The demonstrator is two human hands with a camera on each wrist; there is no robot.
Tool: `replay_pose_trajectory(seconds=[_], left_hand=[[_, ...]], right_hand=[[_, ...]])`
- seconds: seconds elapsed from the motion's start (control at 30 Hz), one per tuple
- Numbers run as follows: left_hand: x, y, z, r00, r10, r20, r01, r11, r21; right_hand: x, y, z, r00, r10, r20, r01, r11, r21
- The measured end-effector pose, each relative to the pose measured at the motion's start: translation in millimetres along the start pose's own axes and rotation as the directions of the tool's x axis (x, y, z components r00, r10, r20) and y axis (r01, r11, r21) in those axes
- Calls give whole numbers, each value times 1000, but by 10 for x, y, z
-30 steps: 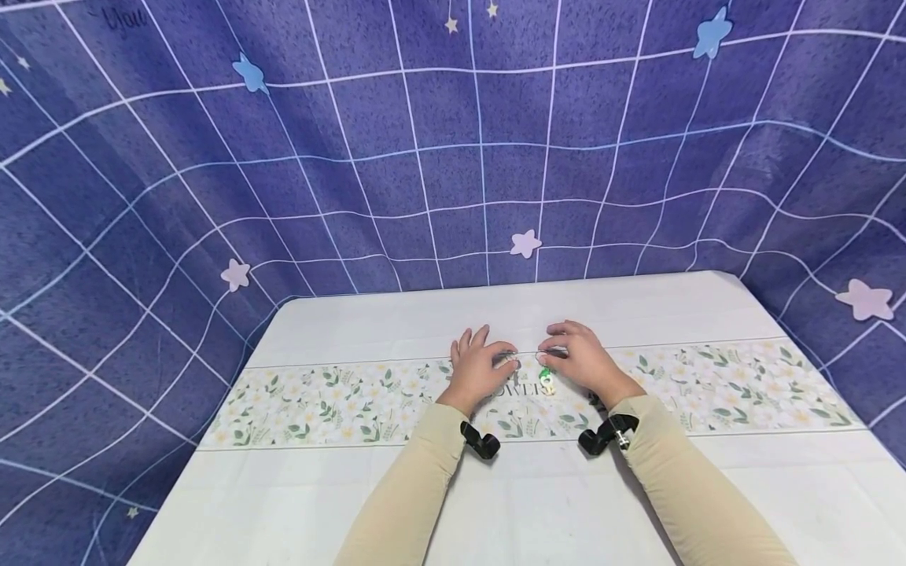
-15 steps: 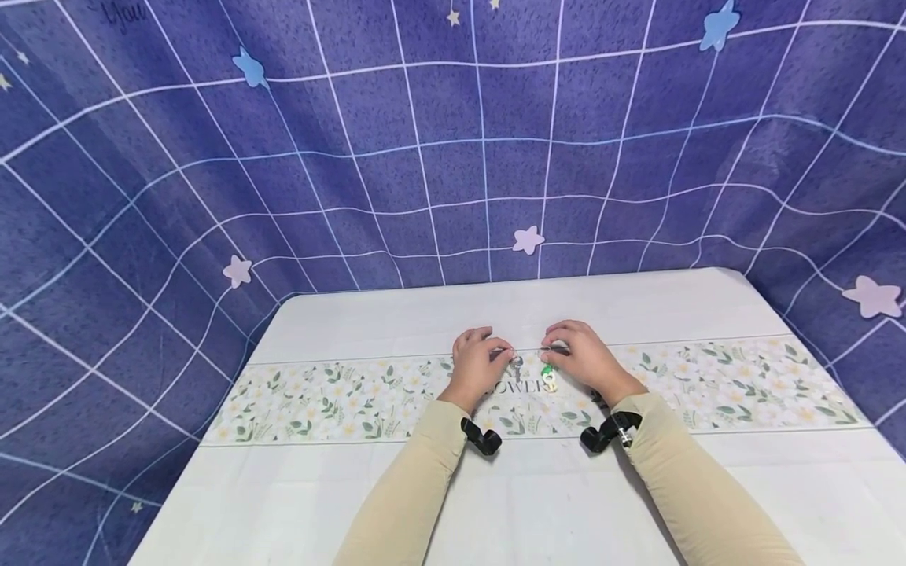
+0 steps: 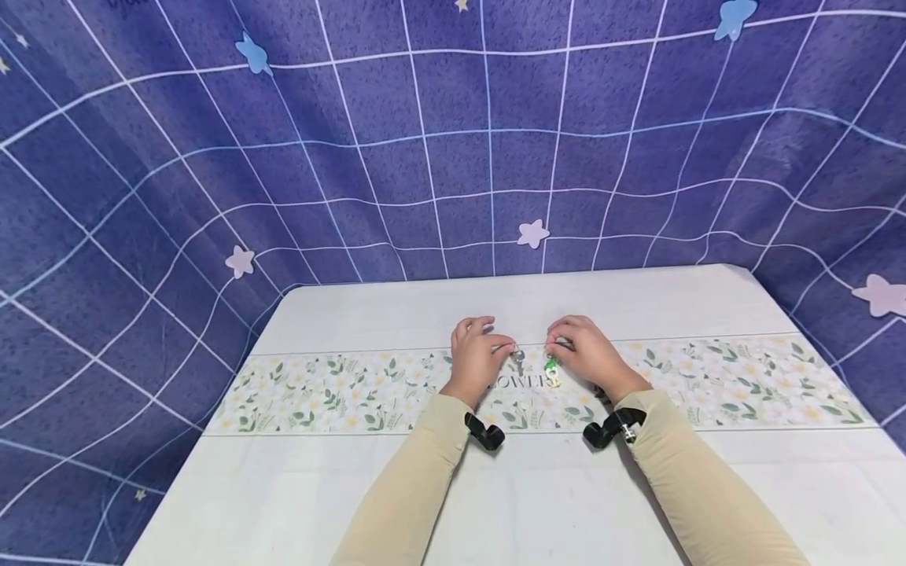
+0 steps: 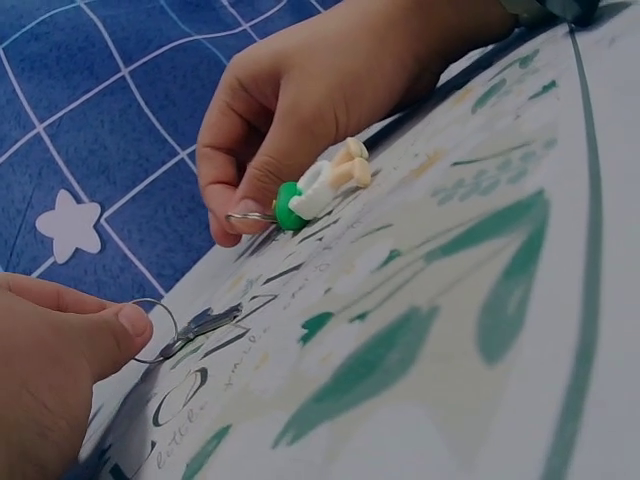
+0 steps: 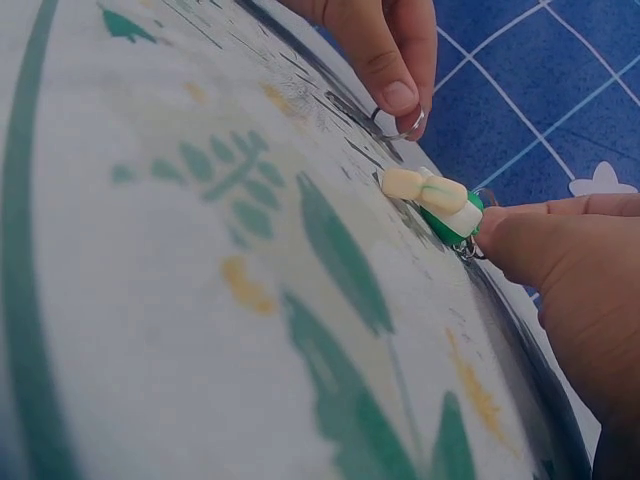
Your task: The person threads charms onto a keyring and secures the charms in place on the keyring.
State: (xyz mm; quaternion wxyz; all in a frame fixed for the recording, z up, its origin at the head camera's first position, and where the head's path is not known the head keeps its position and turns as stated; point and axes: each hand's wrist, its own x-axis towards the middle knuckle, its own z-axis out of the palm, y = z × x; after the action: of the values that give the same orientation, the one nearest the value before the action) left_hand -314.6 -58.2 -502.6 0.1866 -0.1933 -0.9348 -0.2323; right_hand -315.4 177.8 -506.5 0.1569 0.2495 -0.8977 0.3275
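Thumb and forefinger of my left hand [image 3: 476, 360] pinch a thin metal ring, from which a silver key [image 3: 520, 360] hangs. In the left wrist view the key [image 4: 205, 326] lies low over the printed lettering. To its right, my right hand [image 3: 591, 355] pinches the metal ring of a keychain with a small figure [image 3: 552, 369]. That figure [image 4: 318, 190] is green at the ring end, white in the middle and cream at the far end. The right wrist view shows the figure [image 5: 430, 197] close over the cloth, just beyond the right fingertips. A small gap separates the two hands.
A white table [image 3: 538, 495] carries a floral printed band [image 3: 340, 393] with lettering under the hands. Behind it hangs a blue curtain [image 3: 396, 181] with grid lines and stars. Black wrist mounts [image 3: 485, 432] sit on both sleeves.
The left thumb and forefinger have come together on the ring, and the key now shows more plainly. The right fingertips have drawn closer together at the figure's ring. The head view has shifted slightly.
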Motion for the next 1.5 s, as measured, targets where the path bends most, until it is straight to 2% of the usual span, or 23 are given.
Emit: replay_pose_trajectory(seconds=[0.13,0.37,0.63,0.9,1.23,1.5], left_hand=[[8,-2,9,999,44,-23,-42,996,80],[37,-23,22,996,61,-61,-57,996,70],[44,-19,4,988,123,-96,-113,988,102],[25,-17,7,984,122,-133,-118,992,39],[23,5,-17,957,170,-235,-183,982,-35],[26,6,-7,951,190,-245,-222,969,-109]], right_hand=[[-2,8,-7,1000,-2,-13,2,1000,8],[-2,7,-13,999,-2,-35,3,1000,26],[-1,7,-17,999,-12,-44,14,999,39],[-11,-11,-5,998,-21,-62,24,998,51],[-5,-42,16,993,-62,-96,70,994,89],[7,-88,36,988,-87,-128,101,989,110]])
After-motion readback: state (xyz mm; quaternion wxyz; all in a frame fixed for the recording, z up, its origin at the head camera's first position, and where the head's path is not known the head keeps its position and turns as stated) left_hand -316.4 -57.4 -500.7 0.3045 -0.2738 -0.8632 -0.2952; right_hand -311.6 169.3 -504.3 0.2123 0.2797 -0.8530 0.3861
